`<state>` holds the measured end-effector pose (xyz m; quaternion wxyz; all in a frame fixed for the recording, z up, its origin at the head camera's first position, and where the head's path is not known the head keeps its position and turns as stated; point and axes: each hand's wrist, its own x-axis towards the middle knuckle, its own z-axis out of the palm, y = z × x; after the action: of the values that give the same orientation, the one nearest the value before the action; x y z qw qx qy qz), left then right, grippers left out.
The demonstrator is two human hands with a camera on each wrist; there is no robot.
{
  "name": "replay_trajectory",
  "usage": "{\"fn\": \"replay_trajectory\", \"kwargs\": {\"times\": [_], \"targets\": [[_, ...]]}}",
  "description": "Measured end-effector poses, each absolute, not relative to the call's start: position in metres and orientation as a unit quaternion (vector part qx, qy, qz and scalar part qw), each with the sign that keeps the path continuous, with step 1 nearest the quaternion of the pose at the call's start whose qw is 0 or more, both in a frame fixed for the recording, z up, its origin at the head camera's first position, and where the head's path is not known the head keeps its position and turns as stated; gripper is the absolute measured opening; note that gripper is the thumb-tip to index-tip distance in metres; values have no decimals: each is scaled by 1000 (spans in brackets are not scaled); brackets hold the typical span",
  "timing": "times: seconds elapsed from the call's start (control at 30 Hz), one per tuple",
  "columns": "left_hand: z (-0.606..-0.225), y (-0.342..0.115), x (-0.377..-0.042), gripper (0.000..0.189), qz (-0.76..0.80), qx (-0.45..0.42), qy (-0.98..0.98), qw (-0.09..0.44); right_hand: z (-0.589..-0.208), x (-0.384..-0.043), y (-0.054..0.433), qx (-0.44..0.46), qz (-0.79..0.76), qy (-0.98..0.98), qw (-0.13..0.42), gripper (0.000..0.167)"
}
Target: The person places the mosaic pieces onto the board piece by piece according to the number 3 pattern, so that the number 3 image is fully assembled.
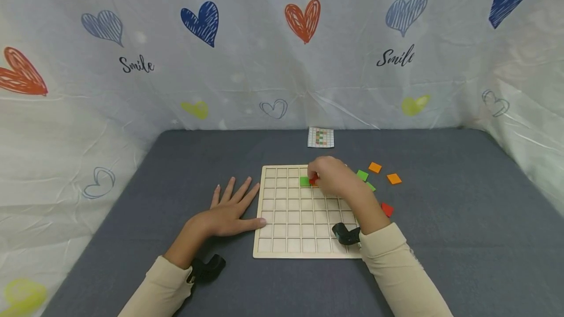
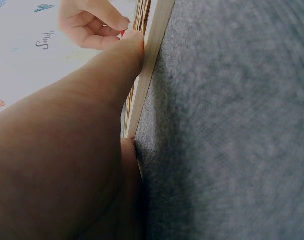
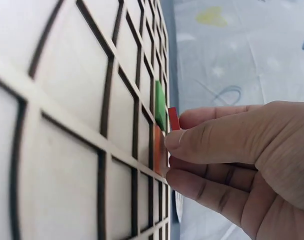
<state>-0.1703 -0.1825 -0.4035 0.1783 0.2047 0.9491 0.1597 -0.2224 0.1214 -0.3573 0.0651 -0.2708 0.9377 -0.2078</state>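
A light wooden grid board (image 1: 282,231) lies on the table. My right hand (image 1: 332,176) is over its far part, pinching a small red square tile (image 3: 173,119) between thumb and fingers. Just below the held tile, a green tile (image 1: 304,181) sits in one of the board's cells. Beside the green one, an orange-red tile (image 3: 157,150) shows in the right wrist view, partly covered by the fingertips. My left hand (image 1: 226,216) lies spread at the board's left side, its thumb resting on the edge and the other fingers straight on the cloth.
Right of the board lie loose tiles: orange ones (image 1: 394,178), green ones (image 1: 362,175) and a red one (image 1: 387,209). A small card with a coloured grid pattern (image 1: 321,137) lies behind the board. A sheet printed with hearts (image 1: 246,62) hangs behind the grey table (image 1: 462,238).
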Motion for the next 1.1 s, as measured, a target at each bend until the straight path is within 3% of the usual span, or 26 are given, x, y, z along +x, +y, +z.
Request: {"fn": "replay_trajectory", "kwargs": {"times": [0.27,0.47,0.73,0.87,1.1], "targets": [[-406,-182,-171,103,156,205,951,171,-361,-218,107,-298,-176,938,28,31],[-400,-181,-169,103,161,212,948,173,-362,-215,98,-298,-160,941,12,28],[-399,-181,-169,103,156,207,949,179,-366,-213,89,-314,-144,937,-50,21],[-400,-181,-169,102,163,205,948,180,-368,-212,84,-308,-146,939,-51,17],[-404,-181,-171,102,151,202,951,178,-370,-211,81,-316,-146,937,-39,26]]}}
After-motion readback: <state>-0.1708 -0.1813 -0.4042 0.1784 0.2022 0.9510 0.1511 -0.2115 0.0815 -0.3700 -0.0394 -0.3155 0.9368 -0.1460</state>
